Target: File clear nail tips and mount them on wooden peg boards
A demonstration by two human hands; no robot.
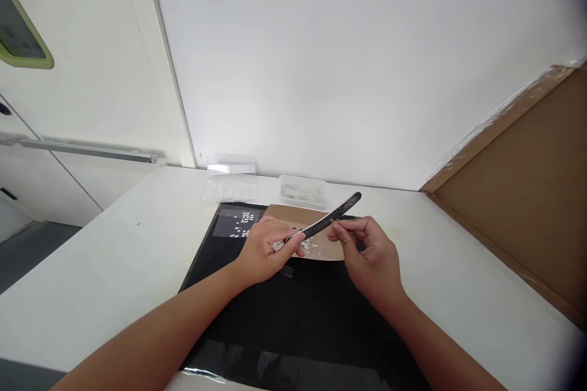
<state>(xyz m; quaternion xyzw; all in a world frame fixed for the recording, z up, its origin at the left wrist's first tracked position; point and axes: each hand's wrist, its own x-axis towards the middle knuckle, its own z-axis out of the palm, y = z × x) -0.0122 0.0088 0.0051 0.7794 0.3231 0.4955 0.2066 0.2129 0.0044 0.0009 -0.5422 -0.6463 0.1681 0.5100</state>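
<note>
Two hands were in use, both over the black mat. Your left hand had its grip clenched around the lower end of a dark file-like strip, thumb on top, the strip slanting up and away to the right with a pale edge showing. Your right hand had its grip pinching a small clear piece between thumb and fingertips, right at the strip's upper half; whether it pressed on the surface was too small to tell.

Beneath both hands lay a brown sheet, with white bits scattered on it between your hands. A few clear slivers sat on the mat just below your left hand. Left of the sheet, a clear film carried small white marks or pieces in rows. Behind the mat, on the white worktop, you had an opened clear case and, to its right, a translucent box with indistinct contents. Brown cardboard stood along the right side.
</note>
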